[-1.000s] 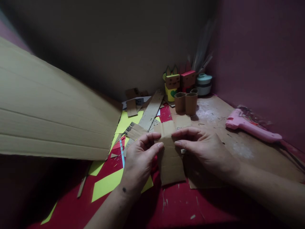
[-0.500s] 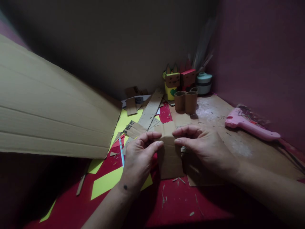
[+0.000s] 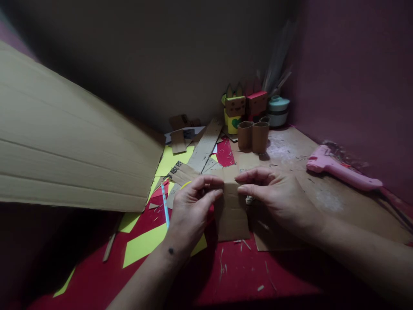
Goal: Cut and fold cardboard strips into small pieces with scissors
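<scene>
Between my two hands is a narrow brown cardboard strip [image 3: 232, 215] with crosswise creases, its lower end close to the red surface. My left hand [image 3: 195, 211] pinches its left edge between thumb and fingers. On the opposite edge, my right hand [image 3: 274, 196] grips at the same height, thumb below the index finger. The strip bends at the line where the fingertips press. Under my right hand lies a flat cardboard piece [image 3: 274, 239], partly in shadow. A blue patterned pencil-like stick [image 3: 165, 204] rests just left of my left hand.
A large cardboard panel [image 3: 80, 142] stands on the left. Cardboard tubes [image 3: 260, 137], a yellow animal-faced figure [image 3: 235, 114], a red one [image 3: 257, 103] and a lidded teal pot [image 3: 278, 112] stand at the back. A pink glue gun [image 3: 343, 170] lies right. Yellow paper [image 3: 143, 245] and scraps are scattered.
Both hands keep their pinch on the cardboard strip, which bends a little more sharply at the fingertips. The view has shifted slightly; the other things stay where they were.
</scene>
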A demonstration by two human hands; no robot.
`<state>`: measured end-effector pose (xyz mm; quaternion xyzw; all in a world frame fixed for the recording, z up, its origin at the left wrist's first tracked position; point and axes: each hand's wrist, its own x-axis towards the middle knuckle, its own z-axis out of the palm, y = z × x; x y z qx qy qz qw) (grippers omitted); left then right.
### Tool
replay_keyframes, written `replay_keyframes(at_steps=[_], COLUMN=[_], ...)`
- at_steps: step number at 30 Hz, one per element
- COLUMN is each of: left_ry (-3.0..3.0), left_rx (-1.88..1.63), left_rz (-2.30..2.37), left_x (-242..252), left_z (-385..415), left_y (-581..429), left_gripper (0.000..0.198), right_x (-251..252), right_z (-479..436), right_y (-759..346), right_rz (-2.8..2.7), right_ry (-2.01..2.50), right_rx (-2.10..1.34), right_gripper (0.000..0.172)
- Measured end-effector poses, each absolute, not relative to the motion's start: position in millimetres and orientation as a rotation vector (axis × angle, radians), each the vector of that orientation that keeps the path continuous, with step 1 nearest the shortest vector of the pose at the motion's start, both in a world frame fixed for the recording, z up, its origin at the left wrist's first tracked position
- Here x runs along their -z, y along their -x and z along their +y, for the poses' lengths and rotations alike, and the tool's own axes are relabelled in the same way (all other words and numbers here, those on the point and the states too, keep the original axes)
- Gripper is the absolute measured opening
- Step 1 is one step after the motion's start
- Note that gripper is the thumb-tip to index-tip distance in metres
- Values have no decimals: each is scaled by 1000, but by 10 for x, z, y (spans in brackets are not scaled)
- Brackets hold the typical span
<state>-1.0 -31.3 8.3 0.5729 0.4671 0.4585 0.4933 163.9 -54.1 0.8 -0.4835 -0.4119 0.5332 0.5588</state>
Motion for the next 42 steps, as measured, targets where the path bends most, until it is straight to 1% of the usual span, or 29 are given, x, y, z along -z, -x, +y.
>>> replay_keyframes(at_steps=[5, 10, 16, 23, 26, 28, 32, 35, 38, 42], left_ry=[-1474, -1776, -2061, -2138, -2040, -1845, -1355, -1278, -1281, -1157], left_rx=[-1127, -1178, -1148, -1104, -1102, -1101, -1146, -1057, -901, -914], left_rz=[1101, 1061, 1001, 1013, 1034, 1047, 1039, 1073, 1077, 1037], left_x=[-70, -36, -21, -29, -33, -46, -104, -161, -205, -222], left_z=[-320, -328, -291, -280, -287, -282, -268, -281, -305, -304], left_y=[12, 62, 99, 110, 106, 98, 89, 103, 117, 126], left_gripper=[17, 16, 14, 12, 12, 14, 27, 19, 18, 17], right_x=[-29, -24, -18, -40, -23, 2, 37, 30, 7, -27], right_z=[-533, -538, -549, -566, -544, -518, -478, -474, -485, -520], right_y=[-1651, -1672, -1655, -1623, -1640, -1661, -1694, -1696, -1686, -1658], right_rz=[-1015, -1042, -1053, -1058, -1010, -956, -935, -979, -1007, -1056], right_ry=[1188, 1215, 1210, 1179, 1155, 1110, 1054, 1048, 1062, 1077], right_rx=[-1167, -1154, -1152, -1151, -1183, -1217, -1242, -1200, -1187, -1153], right_gripper=[12, 10, 9, 6, 6, 10, 15, 13, 12, 16])
